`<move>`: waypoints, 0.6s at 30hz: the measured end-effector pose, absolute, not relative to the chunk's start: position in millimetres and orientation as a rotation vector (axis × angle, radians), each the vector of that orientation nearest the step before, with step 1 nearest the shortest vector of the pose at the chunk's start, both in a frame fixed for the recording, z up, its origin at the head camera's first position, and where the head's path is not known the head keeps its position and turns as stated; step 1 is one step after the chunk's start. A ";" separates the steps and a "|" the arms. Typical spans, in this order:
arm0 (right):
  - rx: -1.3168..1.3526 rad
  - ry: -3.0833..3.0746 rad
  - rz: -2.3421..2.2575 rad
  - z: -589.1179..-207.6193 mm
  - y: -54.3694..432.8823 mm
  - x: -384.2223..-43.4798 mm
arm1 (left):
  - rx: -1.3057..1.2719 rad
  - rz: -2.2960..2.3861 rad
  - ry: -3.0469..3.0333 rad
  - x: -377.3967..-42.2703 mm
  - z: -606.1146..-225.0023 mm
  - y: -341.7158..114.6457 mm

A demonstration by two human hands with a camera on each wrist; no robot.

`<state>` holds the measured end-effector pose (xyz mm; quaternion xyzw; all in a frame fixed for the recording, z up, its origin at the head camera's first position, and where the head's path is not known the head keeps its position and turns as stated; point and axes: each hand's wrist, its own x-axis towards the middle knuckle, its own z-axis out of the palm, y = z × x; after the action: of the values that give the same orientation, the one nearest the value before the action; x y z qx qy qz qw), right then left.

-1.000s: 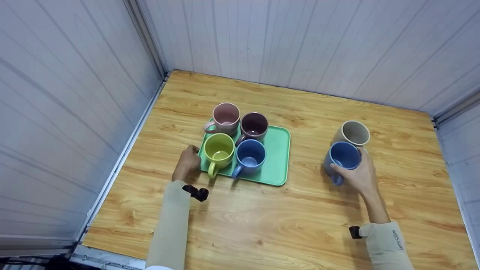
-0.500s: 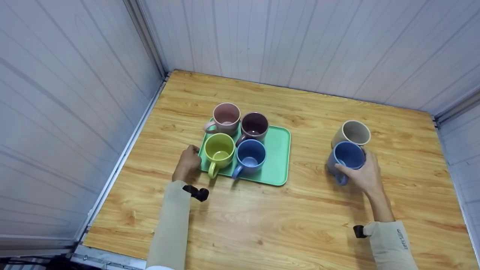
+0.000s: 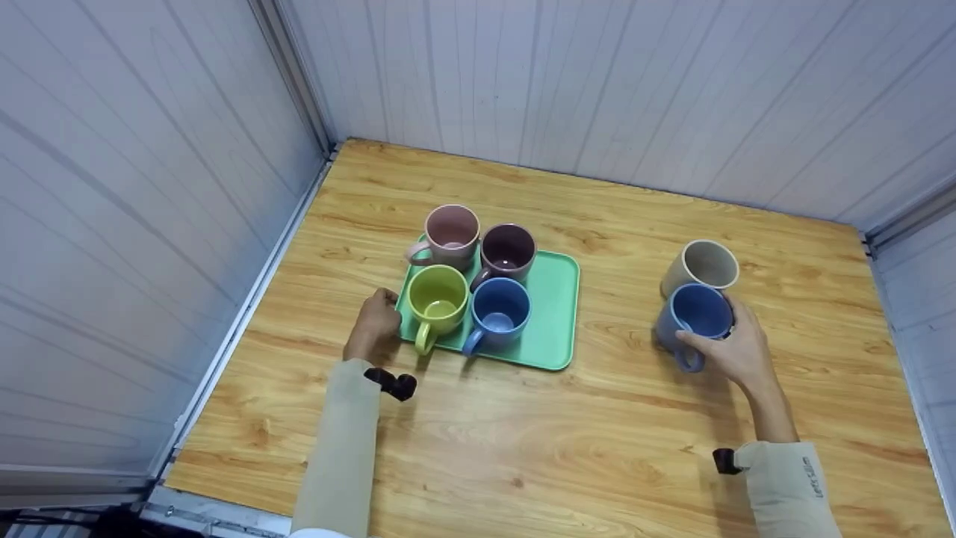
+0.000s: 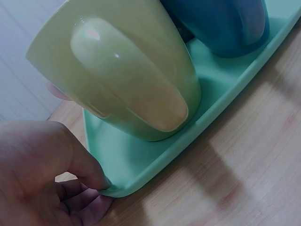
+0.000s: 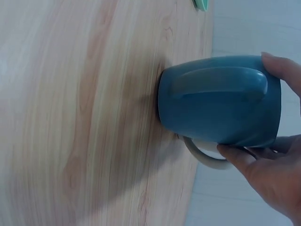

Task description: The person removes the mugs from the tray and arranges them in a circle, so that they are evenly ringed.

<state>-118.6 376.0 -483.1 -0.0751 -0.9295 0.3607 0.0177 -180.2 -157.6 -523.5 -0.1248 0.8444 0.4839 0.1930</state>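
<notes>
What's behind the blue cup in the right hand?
A beige mug stands behind the blue cup. You can see its rim, and its handle in the right wrist view. The blue cup hides some of its lower front.

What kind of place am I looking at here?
It looks like a small work booth, perhaps for tests or demonstrations, though I can't be sure. Pale panels close in a wood-grain tabletop on three sides, and a black device sits at the person's left cuff.
</notes>
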 end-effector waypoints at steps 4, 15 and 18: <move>-0.223 -2.912 1.146 -481.9 383.1 -118.1 | -0.346 1.353 2.383 -180.2 -523.8 -157.1; -0.168 -2.974 1.170 -479.8 398.2 -117.2 | -0.385 1.425 2.307 -179.3 -524.2 -156.6; -0.122 -2.980 1.164 -479.5 402.6 -117.3 | -0.364 1.374 2.346 -179.4 -523.7 -157.0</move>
<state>-117.3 402.6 -479.5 -0.0382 -0.9304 0.3634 -0.0300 -179.4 -157.0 -523.7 -0.1300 0.8384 0.4909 0.1980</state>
